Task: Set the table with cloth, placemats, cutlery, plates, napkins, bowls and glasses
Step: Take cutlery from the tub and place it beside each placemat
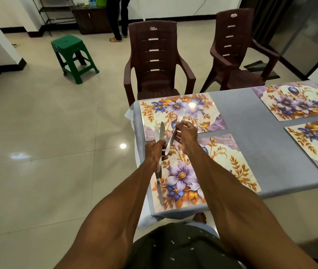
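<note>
A grey cloth [251, 136] covers the table, with several floral placemats on it: one near me [222, 171], one beyond it [193, 117], two at the right [297, 101]. My left hand [154, 152] grips a bunch of steel knives [159, 133] above the near mat's left edge; their ends stick out above and below the fist. My right hand [186, 133] pinches a single knife [174, 131], held tilted just right of the bunch.
Two brown plastic chairs [154, 61] [237, 49] stand at the table's far side. A green stool [73, 55] sits on the tiled floor to the left. A person's legs [118, 18] stand by a dark cabinet at the back.
</note>
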